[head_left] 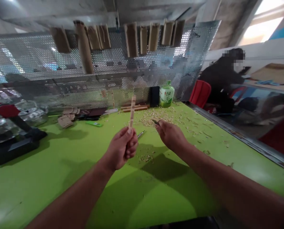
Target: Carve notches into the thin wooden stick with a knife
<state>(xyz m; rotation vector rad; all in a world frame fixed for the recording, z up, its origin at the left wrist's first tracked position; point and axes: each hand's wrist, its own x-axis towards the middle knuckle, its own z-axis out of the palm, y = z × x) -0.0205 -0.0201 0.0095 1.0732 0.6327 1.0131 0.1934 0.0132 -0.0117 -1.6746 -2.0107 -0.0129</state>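
My left hand is closed round the lower end of a thin pale wooden stick, which it holds upright above the green table. My right hand is closed on a small dark blade or tool whose tip points left toward the stick, a short way from it. A slim metal tool lies on the table between the two hands. Pale wood shavings are scattered behind and under the hands.
A perforated metal screen with hanging brown paper rolls backs the table. A green bottle and a dark box stand by it. A black device with a red knob sits left. Another person sits at right beyond the table edge.
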